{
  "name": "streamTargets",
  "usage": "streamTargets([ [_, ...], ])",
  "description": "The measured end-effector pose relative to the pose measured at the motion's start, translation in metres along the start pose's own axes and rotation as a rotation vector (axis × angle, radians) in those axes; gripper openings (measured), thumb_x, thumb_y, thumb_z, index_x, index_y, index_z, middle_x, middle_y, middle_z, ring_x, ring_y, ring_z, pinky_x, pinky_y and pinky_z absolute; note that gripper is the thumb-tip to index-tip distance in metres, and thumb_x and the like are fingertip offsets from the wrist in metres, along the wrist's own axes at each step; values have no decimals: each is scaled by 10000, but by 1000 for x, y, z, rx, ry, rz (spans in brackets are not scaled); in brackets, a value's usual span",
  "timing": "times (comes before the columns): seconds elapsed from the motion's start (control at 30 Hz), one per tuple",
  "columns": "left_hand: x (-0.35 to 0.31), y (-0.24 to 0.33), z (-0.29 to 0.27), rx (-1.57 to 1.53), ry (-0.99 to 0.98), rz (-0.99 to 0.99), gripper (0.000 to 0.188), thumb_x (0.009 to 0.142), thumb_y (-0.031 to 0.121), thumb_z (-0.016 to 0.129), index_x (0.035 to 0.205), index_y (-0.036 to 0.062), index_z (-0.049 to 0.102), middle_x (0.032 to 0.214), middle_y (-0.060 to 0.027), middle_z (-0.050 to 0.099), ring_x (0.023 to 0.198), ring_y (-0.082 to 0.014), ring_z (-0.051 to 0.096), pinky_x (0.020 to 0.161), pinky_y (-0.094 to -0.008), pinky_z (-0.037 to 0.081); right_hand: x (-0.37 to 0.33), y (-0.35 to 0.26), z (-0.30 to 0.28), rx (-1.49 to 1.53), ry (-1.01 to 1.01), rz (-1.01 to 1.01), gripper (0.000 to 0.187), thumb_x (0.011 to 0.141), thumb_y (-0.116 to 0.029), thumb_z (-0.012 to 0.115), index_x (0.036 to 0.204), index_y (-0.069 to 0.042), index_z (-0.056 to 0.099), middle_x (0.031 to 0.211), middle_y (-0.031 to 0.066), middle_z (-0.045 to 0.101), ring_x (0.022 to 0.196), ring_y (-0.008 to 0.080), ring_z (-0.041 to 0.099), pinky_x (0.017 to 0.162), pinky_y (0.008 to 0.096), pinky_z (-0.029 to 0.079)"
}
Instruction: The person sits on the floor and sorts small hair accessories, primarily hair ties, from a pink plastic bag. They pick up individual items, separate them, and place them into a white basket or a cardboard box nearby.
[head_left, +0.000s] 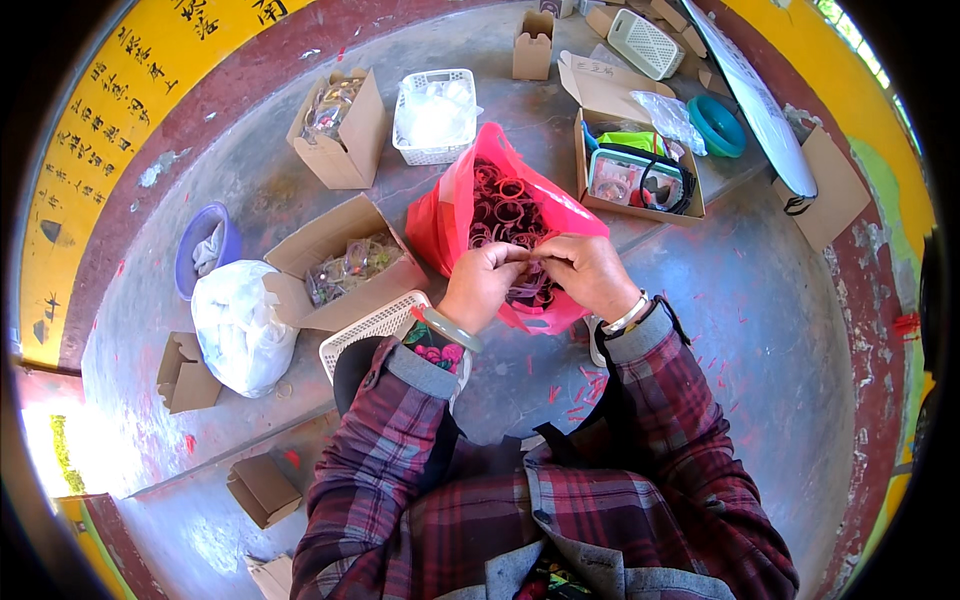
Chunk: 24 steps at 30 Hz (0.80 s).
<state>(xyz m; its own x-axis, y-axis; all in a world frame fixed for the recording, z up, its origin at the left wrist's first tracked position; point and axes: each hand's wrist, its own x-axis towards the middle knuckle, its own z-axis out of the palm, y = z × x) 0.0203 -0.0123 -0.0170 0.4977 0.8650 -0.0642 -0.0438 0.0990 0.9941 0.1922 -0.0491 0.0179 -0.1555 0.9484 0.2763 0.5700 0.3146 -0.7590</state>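
Note:
My left hand point(481, 286) and my right hand point(592, 276) meet over the mouth of a red plastic bag point(432, 222), fingers of both closed in a pinch. Whatever lies between the fingertips is too small and too covered to make out. Inside the bag are many dark reddish ring-shaped pieces point(508, 211), some of them just beyond my fingers. A pale bangle point(452, 330) circles my left wrist, and a light band point(627, 312) is on the right one.
Left of the bag stand an open carton of small packets point(352, 268), a white plastic sack point(243, 330) and a purple basin point(208, 250). Beyond are a filled carton point(345, 150), a white basket point(436, 150) and a box of supplies point(640, 205). Red scraps point(577, 400) litter the floor.

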Motion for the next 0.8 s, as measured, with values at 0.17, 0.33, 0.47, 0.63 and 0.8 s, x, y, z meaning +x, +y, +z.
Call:
streamTargets([
  [0.17,4,-8,-4,-33,19,-23,170,852,63,561,975,-43,611,833,-56,640,744,-98,591,691,-227,482,1,-10,0,-1,109,15,86,742,-8,565,823,-6,594,788,154,623,728,312,620,621,353,488],
  [0.33,2,5,2,25,26,-11,191,867,92,564,1000,-41,598,842,-56,631,759,-97,588,696,-224,482,1,-12,6,-30,124,16,149,773,2,530,919,-27,525,768,153,617,710,321,623,605,376,492],
  [0.47,3,2,-1,-2,69,-31,211,867,133,573,1002,-27,601,822,-32,617,733,-74,562,663,-212,467,0,-24,15,-136,128,-118,165,786,11,502,936,-49,467,746,151,607,693,330,615,561,398,485],
  [0.63,7,-3,-6,11,149,10,206,859,113,561,1004,-28,601,857,-41,622,762,-93,579,682,-225,473,1,-24,22,-166,94,-156,212,773,34,520,969,-39,489,812,166,607,740,340,607,613,396,479],
  [0.8,5,6,-12,-102,201,8,207,862,79,539,1009,-59,586,911,-84,636,827,-147,616,776,-256,492,11,-25,10,-23,255,-240,112,796,14,533,903,-17,543,768,128,609,674,258,627,599,308,493],
])
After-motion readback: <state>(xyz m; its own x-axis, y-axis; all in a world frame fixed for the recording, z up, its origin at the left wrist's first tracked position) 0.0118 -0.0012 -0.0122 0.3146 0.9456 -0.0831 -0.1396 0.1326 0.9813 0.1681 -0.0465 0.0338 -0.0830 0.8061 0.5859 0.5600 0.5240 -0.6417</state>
